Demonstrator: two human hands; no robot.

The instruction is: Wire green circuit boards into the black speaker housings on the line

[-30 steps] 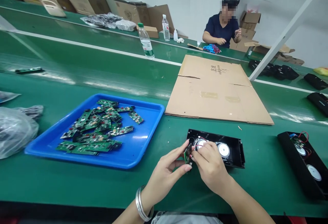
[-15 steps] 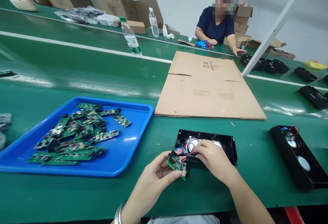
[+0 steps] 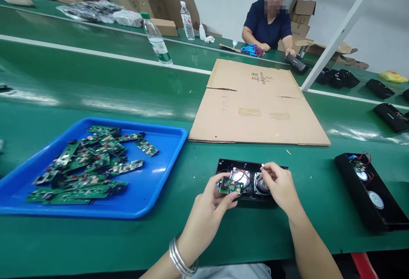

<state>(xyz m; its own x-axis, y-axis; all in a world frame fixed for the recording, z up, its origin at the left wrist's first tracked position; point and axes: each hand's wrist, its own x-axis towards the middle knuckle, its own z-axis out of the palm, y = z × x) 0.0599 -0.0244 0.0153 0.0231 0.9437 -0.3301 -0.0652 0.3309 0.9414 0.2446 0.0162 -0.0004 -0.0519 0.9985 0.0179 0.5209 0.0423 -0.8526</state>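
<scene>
My left hand (image 3: 209, 208) grips a small green circuit board (image 3: 229, 186) between thumb and fingers, over the near left part of an open black speaker case (image 3: 252, 202). Two round silver speaker drivers lie inside that case: the left driver (image 3: 239, 178) has red and dark wires looped over it, and the right driver (image 3: 260, 185) is partly covered by my right hand (image 3: 283, 187). Between its thumb and fingertips, my right hand pinches a small white plug (image 3: 263, 166) above the case. Where the plug's wire runs is hard to make out.
A blue tray (image 3: 161, 181) on the left holds several circuit boards (image 3: 96, 159). Flattened cardboard (image 3: 258, 125) lies beyond the case. To the right sits another speaker case (image 3: 370, 194) with wired drivers. Across the bench (image 3: 128, 245), a co-worker (image 3: 270, 25) holds a black speaker (image 3: 297, 64).
My right hand has moved right and up from the left driver, now with a white plug at its fingertips. The board in my left hand has turned flatter. The co-worker has grasped a speaker.
</scene>
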